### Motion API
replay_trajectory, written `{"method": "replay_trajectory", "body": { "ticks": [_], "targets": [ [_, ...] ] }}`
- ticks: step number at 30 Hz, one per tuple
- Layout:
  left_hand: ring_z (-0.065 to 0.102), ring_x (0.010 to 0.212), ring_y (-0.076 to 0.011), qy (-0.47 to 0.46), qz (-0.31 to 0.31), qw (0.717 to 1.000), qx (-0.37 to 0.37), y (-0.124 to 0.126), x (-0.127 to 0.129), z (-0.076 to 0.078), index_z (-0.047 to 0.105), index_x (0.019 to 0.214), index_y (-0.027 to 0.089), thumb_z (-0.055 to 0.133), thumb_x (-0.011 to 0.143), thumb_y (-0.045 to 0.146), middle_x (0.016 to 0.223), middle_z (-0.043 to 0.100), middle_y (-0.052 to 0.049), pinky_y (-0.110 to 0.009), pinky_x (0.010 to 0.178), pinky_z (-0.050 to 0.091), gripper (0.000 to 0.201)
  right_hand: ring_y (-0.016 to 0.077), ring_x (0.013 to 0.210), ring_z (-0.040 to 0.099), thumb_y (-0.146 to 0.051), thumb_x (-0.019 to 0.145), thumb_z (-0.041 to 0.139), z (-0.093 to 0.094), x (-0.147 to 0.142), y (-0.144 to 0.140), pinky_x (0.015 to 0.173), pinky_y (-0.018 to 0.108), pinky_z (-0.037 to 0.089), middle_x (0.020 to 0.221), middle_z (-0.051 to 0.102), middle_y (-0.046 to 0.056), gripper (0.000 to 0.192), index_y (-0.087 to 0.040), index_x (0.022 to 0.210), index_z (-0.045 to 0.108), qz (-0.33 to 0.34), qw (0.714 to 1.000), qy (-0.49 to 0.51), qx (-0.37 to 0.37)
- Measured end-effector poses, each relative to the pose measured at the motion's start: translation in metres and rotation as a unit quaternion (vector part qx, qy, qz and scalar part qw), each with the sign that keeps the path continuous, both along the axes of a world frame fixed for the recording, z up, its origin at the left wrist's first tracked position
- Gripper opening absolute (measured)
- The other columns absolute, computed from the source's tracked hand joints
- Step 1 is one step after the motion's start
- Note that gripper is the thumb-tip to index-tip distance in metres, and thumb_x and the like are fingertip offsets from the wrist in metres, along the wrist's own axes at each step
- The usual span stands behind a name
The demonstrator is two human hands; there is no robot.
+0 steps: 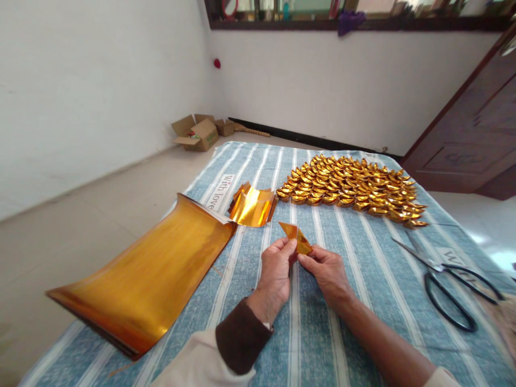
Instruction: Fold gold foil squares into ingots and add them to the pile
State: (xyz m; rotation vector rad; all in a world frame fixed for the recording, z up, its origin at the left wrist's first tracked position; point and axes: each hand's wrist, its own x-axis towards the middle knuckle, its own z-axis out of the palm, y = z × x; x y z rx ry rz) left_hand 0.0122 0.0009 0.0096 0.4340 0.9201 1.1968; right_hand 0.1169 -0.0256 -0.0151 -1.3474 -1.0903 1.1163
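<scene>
Between my two hands is a small piece of folded gold foil paper [293, 232], its pointed corner tilted up to the left. My left hand [278, 267] is closed on its left side, thumb pressed over the near face. On the right edge, my right hand [327, 270] pinches the same paper. Just beyond lies a small stack of cut gold foil sheets [253, 206], curling at the sides. Many finished folded gold ingots [350, 185] stand in rows further back on the right. To the left rests a large stack of gold foil sheets [149, 274].
Black-handled scissors [439, 269] lie partly spread on the right of the striped blue cloth [258, 301]. Cardboard boxes [197, 134] stand on the floor beyond the far left corner. A dark wooden door [467, 123] is at the right, and a window ledge runs along the back wall.
</scene>
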Motion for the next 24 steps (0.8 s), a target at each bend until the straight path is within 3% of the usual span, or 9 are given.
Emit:
{"method": "replay_trajectory", "body": {
  "ticks": [17, 24],
  "targets": [
    [0.061, 0.057, -0.0114, -0.029, 0.017, 0.999, -0.007, -0.0026, 0.0041, 0.0003, 0.066, 0.071, 0.011, 0.075, 0.061, 0.015, 0.064, 0.068, -0.002, -0.022, 0.062, 0.048, 0.014, 0.0087, 0.048, 0.036, -0.049, 0.064, 0.075, -0.0064, -0.0033, 0.0005, 0.048, 0.023, 0.029, 0.05, 0.049, -0.005, 0.037, -0.018, 0.056, 0.057, -0.049, 0.994, 0.067, -0.064],
    [0.063, 0.061, -0.0123, -0.015, 0.007, 1.0, -0.001, -0.0033, 0.0048, -0.0029, 0.067, 0.075, 0.011, 0.079, 0.061, 0.02, 0.068, 0.069, -0.003, -0.023, 0.064, 0.049, 0.021, 0.0105, 0.05, 0.045, -0.049, 0.063, 0.075, -0.0052, -0.0029, 0.0025, 0.051, 0.025, 0.035, 0.053, 0.057, -0.003, 0.035, -0.017, 0.058, 0.061, -0.044, 0.995, 0.075, -0.055]
  ]
}}
